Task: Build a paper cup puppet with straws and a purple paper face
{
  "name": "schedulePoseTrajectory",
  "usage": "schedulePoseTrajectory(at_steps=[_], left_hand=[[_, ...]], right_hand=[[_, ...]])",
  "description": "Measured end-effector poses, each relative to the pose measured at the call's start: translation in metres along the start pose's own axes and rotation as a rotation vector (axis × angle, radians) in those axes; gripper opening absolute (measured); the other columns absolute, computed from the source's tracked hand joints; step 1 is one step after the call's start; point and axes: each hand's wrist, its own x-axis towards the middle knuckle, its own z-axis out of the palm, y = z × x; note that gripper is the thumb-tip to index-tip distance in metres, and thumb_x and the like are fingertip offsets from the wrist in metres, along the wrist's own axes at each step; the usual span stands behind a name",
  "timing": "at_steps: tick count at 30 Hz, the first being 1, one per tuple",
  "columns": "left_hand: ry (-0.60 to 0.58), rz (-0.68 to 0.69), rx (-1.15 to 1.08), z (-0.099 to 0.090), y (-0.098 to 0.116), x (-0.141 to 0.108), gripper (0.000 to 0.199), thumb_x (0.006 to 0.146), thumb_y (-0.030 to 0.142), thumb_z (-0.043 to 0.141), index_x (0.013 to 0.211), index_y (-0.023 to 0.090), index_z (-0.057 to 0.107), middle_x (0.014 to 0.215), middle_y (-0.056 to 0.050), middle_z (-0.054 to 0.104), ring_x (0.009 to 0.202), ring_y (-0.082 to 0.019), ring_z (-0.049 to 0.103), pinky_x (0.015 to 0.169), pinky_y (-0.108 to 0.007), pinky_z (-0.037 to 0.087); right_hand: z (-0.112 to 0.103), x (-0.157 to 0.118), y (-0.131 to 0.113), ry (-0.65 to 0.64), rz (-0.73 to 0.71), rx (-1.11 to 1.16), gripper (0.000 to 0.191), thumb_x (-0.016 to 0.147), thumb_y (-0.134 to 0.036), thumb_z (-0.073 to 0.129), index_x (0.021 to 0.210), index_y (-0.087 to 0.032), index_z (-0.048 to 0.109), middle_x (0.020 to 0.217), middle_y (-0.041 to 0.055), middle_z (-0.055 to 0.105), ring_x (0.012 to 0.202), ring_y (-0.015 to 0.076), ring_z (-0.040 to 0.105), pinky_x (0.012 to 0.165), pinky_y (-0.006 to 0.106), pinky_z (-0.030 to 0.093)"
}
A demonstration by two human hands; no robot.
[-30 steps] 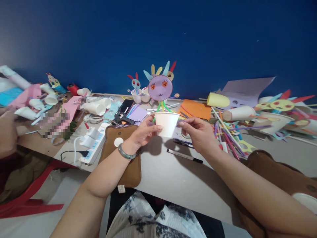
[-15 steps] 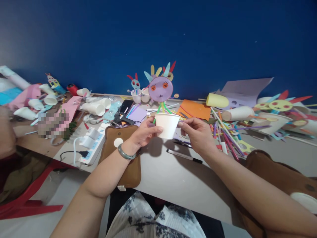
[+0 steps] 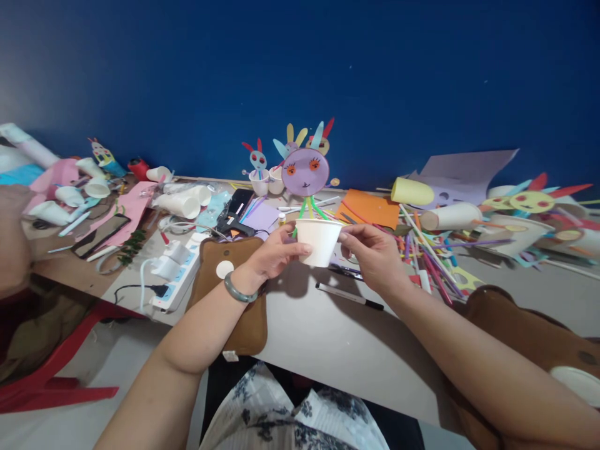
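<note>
A white paper cup [image 3: 319, 244] is held upright above the table by my left hand [image 3: 280, 251], its thumb across the cup's front. From the cup rise green and yellow pipe cleaners [image 3: 309, 207], topped by a round purple paper face [image 3: 305, 172] with orange eyes and light blue ears. My right hand [image 3: 374, 255] pinches at the cup's right rim; whether it grips the rim or something small there is hidden by the fingers. Below the cup, a black-capped white marker [image 3: 349, 296] lies on the table, with scissors [image 3: 345, 271] just behind it.
Left of me are a power strip [image 3: 178, 278], a glue gun [image 3: 230, 226] and a brown pad [image 3: 244, 325]. Pipe cleaners [image 3: 434, 269], orange paper [image 3: 372, 208] and cup figures [image 3: 532, 200] lie to the right. Another person's arm [image 3: 14, 244] shows at far left.
The cup with its purple face sits slightly lower in view and is tilted a little differently. Both hands keep nearly the same hold.
</note>
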Motion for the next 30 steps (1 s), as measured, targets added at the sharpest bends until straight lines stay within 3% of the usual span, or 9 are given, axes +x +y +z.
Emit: schedulePoseTrajectory(at_steps=[5, 15, 21, 30], left_hand=[[0.012, 0.007, -0.039, 0.003, 0.002, -0.002, 0.058, 0.054, 0.027, 0.094, 0.102, 0.017, 0.063, 0.079, 0.0, 0.068, 0.066, -0.011, 0.061, 0.062, -0.024, 0.045], [0.025, 0.125, -0.037, -0.001, -0.004, -0.001, 0.062, 0.061, 0.028, 0.09, 0.116, 0.019, 0.062, 0.098, -0.004, 0.072, 0.081, -0.015, 0.066, 0.072, -0.027, 0.047], [0.014, 0.124, -0.038, -0.002, -0.005, 0.001, 0.058, 0.062, 0.028, 0.09, 0.112, 0.019, 0.062, 0.098, -0.004, 0.072, 0.082, -0.016, 0.066, 0.072, -0.027, 0.048], [0.02, 0.117, -0.007, -0.004, -0.006, 0.003, 0.071, 0.062, 0.032, 0.091, 0.125, 0.02, 0.061, 0.091, -0.002, 0.071, 0.075, -0.014, 0.064, 0.069, -0.026, 0.047]], right_hand=[[0.002, -0.002, -0.002, 0.018, 0.002, -0.022, 0.026, 0.073, -0.043, 0.085, 0.076, -0.021, 0.07, 0.059, -0.0031, 0.061, 0.052, 0.0102, 0.05, 0.053, 0.026, 0.042], [0.001, -0.003, 0.004, 0.052, 0.003, -0.059, 0.014, 0.077, -0.032, 0.077, 0.075, -0.022, 0.068, 0.063, -0.0019, 0.064, 0.054, 0.0108, 0.051, 0.055, 0.026, 0.042], [0.002, -0.004, 0.004, 0.07, 0.006, -0.049, 0.012, 0.077, -0.029, 0.076, 0.074, -0.022, 0.067, 0.064, -0.0017, 0.066, 0.054, 0.0103, 0.051, 0.056, 0.026, 0.041], [-0.003, -0.001, 0.017, 0.033, -0.026, -0.013, 0.022, 0.077, -0.041, 0.082, 0.082, -0.022, 0.073, 0.066, -0.0014, 0.066, 0.054, 0.0112, 0.052, 0.054, 0.028, 0.043]])
